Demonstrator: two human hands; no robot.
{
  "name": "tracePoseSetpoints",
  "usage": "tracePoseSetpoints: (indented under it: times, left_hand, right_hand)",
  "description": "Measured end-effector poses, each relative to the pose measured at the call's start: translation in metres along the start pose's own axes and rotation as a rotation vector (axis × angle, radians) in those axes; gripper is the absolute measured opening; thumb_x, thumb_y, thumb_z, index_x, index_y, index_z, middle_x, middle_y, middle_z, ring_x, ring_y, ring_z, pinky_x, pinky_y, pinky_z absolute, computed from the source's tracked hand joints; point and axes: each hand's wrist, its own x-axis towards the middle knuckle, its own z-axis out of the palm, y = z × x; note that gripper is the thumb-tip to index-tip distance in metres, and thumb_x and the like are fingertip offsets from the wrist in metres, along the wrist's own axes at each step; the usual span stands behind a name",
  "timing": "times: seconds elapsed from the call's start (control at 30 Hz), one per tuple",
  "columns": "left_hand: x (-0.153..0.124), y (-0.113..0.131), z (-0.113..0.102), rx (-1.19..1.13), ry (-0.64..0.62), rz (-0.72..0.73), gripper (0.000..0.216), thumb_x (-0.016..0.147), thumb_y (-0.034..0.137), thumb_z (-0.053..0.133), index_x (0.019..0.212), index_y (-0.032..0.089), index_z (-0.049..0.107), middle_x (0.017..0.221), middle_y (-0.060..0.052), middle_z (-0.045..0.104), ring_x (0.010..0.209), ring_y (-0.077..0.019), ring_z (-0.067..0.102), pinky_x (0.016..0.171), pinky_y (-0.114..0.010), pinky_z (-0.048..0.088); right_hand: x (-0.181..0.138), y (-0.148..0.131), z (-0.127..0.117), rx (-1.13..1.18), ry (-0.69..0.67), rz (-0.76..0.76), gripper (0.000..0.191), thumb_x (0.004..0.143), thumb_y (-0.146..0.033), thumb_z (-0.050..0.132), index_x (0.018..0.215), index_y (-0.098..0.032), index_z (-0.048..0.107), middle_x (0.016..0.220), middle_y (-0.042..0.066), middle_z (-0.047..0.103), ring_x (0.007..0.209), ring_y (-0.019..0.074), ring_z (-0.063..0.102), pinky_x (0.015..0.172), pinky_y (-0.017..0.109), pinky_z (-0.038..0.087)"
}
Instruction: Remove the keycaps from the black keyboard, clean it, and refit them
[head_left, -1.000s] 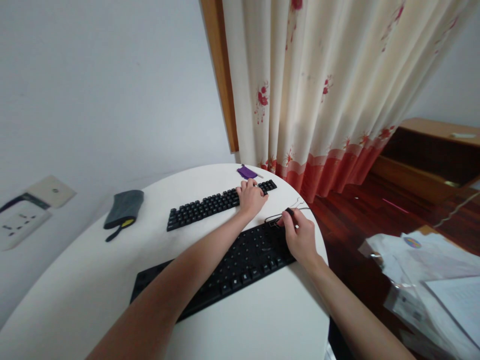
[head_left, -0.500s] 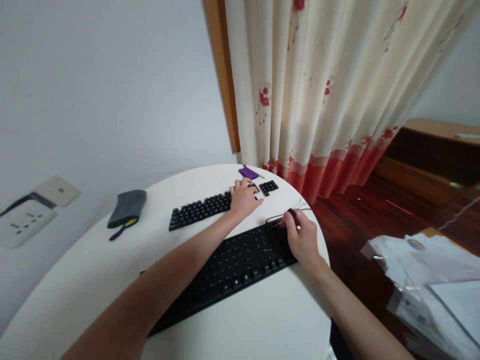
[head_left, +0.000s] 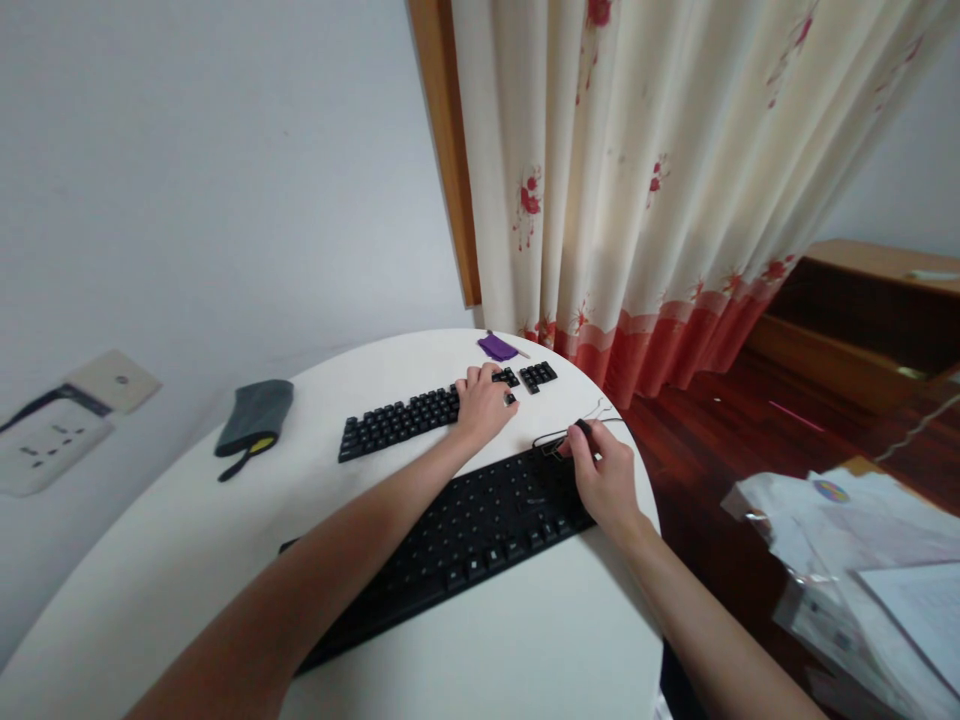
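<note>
My left hand point(head_left: 482, 405) is at the right part of the rows of loose black keycaps point(head_left: 405, 418), its thumb and fingertips closed around a single keycap point(head_left: 510, 398). Its other fingers rest over the row and hide part of it. Below lies a black keyboard point(head_left: 480, 520) with most of its keys bare; keycaps remain along its near edge. My left forearm crosses over its left part. At the keyboard's far right corner, my right hand point(head_left: 606, 465) grips a small black-handled keycap puller point(head_left: 584, 428), with thin wires sticking out beyond the fingers.
A separate block of keycaps point(head_left: 537, 375) lies near a purple cloth point(head_left: 497, 347) at the table's far edge. A grey pouch point(head_left: 256, 415) sits at left on the round white table point(head_left: 480, 640). Right of the table are plastic bags point(head_left: 847, 530); a curtain point(head_left: 637, 200) hangs behind.
My left hand has shifted slightly left and nearer, and a keycap now shows between its thumb and fingers. My right hand stays about where it was.
</note>
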Motion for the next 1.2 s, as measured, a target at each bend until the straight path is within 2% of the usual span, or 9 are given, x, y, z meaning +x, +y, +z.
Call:
tracePoseSetpoints:
  times: [0.47, 0.57, 0.7, 0.73, 0.8, 0.9, 0.93, 1.07, 1.2]
  left_hand:
    - [0.001, -0.001, 0.003, -0.024, -0.002, -0.062, 0.018, 0.079, 0.039, 0.074, 0.093, 0.027, 0.076, 0.131, -0.006, 0.054, 0.118, -0.0318, 0.042, 0.092, -0.046, 0.036]
    - [0.003, -0.005, -0.006, -0.054, 0.031, -0.080, 0.025, 0.078, 0.038, 0.076, 0.101, 0.028, 0.074, 0.131, -0.006, 0.054, 0.119, -0.0316, 0.042, 0.093, -0.046, 0.037]
    - [-0.005, -0.008, -0.033, -0.137, 0.087, -0.117, 0.020, 0.084, 0.031, 0.069, 0.103, 0.027, 0.072, 0.127, -0.006, 0.058, 0.116, -0.0302, 0.046, 0.094, -0.045, 0.039]
    - [-0.012, -0.006, -0.041, -0.181, 0.074, -0.096, 0.019, 0.085, 0.027, 0.068, 0.103, 0.027, 0.072, 0.123, -0.006, 0.060, 0.114, -0.0289, 0.048, 0.095, -0.043, 0.040]
    - [-0.031, 0.003, -0.055, -0.311, -0.042, 0.036, 0.018, 0.083, 0.020, 0.067, 0.100, 0.024, 0.072, 0.114, -0.005, 0.065, 0.107, -0.0245, 0.054, 0.097, -0.039, 0.041]
    - [-0.069, 0.028, -0.069, -0.511, -0.361, 0.187, 0.012, 0.085, 0.023, 0.064, 0.093, 0.024, 0.072, 0.096, -0.001, 0.070, 0.088, -0.0192, 0.062, 0.082, -0.031, 0.047]
    - [-0.080, 0.037, -0.071, -0.544, -0.427, 0.205, 0.012, 0.086, 0.024, 0.063, 0.093, 0.024, 0.072, 0.092, -0.001, 0.070, 0.082, -0.0181, 0.062, 0.077, -0.030, 0.047]
    - [-0.104, 0.061, -0.067, -0.625, -0.413, 0.269, 0.014, 0.087, 0.021, 0.060, 0.096, 0.023, 0.071, 0.090, -0.001, 0.070, 0.078, -0.0155, 0.062, 0.072, -0.027, 0.045]
    - [-0.105, 0.059, -0.054, -0.704, -0.368, 0.278, 0.016, 0.088, 0.016, 0.057, 0.092, 0.020, 0.072, 0.085, -0.001, 0.068, 0.075, -0.0138, 0.060, 0.070, -0.025, 0.044]
  right_hand:
    - [0.000, 0.001, 0.001, 0.004, 0.027, 0.020, 0.031, 0.097, -0.037, 0.051, 0.073, -0.022, 0.061, 0.068, 0.002, 0.068, 0.063, 0.0175, 0.063, 0.064, 0.028, 0.045]
    - [0.001, 0.002, -0.001, 0.018, 0.066, 0.025, 0.030, 0.096, -0.037, 0.052, 0.073, -0.021, 0.062, 0.069, 0.002, 0.068, 0.064, 0.0175, 0.062, 0.063, 0.028, 0.046]
    - [0.004, 0.008, -0.013, 0.099, 0.167, 0.055, 0.028, 0.096, -0.039, 0.053, 0.078, -0.019, 0.063, 0.073, 0.002, 0.067, 0.067, 0.0170, 0.061, 0.062, 0.027, 0.046]
    - [0.004, 0.011, -0.018, 0.120, 0.186, 0.066, 0.028, 0.095, -0.039, 0.053, 0.079, -0.019, 0.062, 0.073, 0.002, 0.066, 0.066, 0.0167, 0.060, 0.062, 0.027, 0.046]
    - [0.004, 0.018, -0.027, 0.139, 0.176, 0.085, 0.027, 0.094, -0.040, 0.054, 0.081, -0.018, 0.063, 0.072, 0.002, 0.064, 0.066, 0.0165, 0.059, 0.062, 0.028, 0.046]
    - [0.003, 0.029, -0.036, 0.109, 0.079, 0.077, 0.022, 0.092, -0.038, 0.057, 0.087, -0.018, 0.064, 0.074, 0.002, 0.064, 0.070, 0.0179, 0.060, 0.065, 0.029, 0.047]
    - [0.003, 0.032, -0.038, 0.098, 0.053, 0.066, 0.020, 0.092, -0.037, 0.058, 0.090, -0.018, 0.064, 0.075, 0.002, 0.064, 0.070, 0.0182, 0.061, 0.066, 0.030, 0.048]
    - [-0.001, 0.037, -0.041, 0.076, -0.030, 0.022, 0.017, 0.089, -0.034, 0.062, 0.097, -0.019, 0.061, 0.079, 0.002, 0.065, 0.070, 0.0181, 0.061, 0.068, 0.030, 0.048]
    - [-0.006, 0.034, -0.043, 0.027, -0.155, -0.028, 0.012, 0.090, -0.031, 0.061, 0.090, -0.019, 0.062, 0.077, 0.001, 0.063, 0.069, 0.0173, 0.058, 0.064, 0.028, 0.046]
